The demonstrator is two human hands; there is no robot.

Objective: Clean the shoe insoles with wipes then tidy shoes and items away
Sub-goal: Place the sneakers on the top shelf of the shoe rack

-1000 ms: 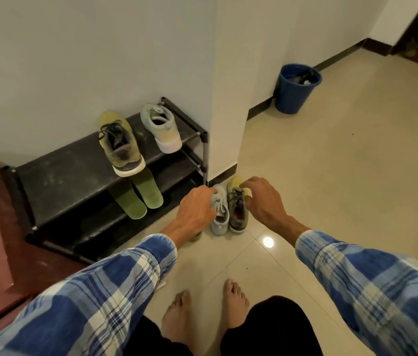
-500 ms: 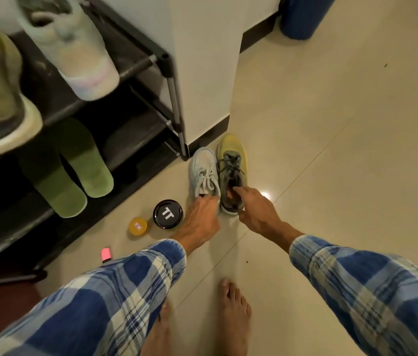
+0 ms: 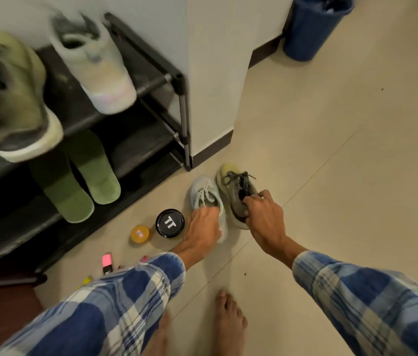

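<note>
1. Left hand (image 3: 202,227): fingers curled over the heel end of the pale shoe (image 3: 202,192), gripping it on the floor (image 3: 331,176).
2. Right hand (image 3: 264,217): fingers hooked into the collar of the olive shoe (image 3: 229,179), just beside the pale shoe.
3. Black tin (image 3: 170,223): just left of the left hand.

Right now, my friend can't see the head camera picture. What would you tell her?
A person bends over a tiled floor, left hand gripping a pale shoe and right hand gripping an olive shoe. Beside them stand a black tin, a yellow tin and a dark rack holding two more shoes.
</note>
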